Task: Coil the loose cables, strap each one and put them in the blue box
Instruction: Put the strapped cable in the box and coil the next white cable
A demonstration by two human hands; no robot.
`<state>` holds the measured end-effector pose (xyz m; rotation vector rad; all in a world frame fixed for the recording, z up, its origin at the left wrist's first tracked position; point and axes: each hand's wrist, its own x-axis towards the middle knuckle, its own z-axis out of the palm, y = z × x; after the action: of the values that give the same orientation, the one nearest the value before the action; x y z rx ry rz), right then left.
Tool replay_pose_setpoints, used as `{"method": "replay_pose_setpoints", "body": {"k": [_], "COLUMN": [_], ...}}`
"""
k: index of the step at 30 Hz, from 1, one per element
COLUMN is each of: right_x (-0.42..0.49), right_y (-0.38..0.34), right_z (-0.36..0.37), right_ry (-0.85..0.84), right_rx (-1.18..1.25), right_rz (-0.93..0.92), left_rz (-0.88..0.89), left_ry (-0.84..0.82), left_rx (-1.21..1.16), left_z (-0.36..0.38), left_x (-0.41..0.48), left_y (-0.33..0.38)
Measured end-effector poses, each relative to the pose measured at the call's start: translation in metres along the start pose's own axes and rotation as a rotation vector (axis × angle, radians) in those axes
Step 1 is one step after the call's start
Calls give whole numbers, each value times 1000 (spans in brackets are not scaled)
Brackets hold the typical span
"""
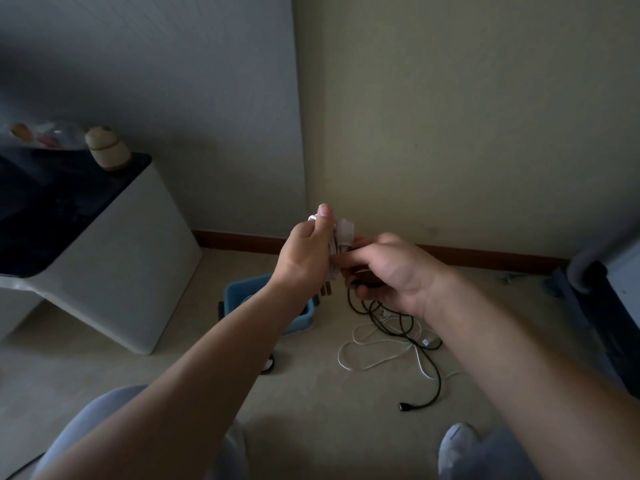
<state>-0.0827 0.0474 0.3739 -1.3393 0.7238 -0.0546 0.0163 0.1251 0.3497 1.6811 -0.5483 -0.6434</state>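
dim corner, beige floor (311, 393), white cabinet (138, 271).

Blue box (242, 292): smooth plastic. Floor cables (377, 355): rubbery, matt. Cabinet top (52, 209): dark, glossy. Skirting (239, 241): wood.

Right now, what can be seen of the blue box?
The blue box looks like a plastic bin, open on top, with rounded corners and a dark clip on its left end. It stands upright on the beige floor, near the white cabinet. The left forearm hides its middle, so contents cannot be told.

A single head-worn camera looks forward and down, close over both forearms.
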Motion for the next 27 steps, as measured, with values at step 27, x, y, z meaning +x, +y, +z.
{"method": "replay_pose_setpoints", "body": {"k": [27], "right_x": [17], "right_y": [16], "right_z": [0], "right_ry": [46], "right_rx": [-231], "right_rz": [-315], "left_rz": [-375], "left_ry": [-366], "left_rx": [-535], "left_z": [-9], "left_x": [1], "left_y": [13]}}
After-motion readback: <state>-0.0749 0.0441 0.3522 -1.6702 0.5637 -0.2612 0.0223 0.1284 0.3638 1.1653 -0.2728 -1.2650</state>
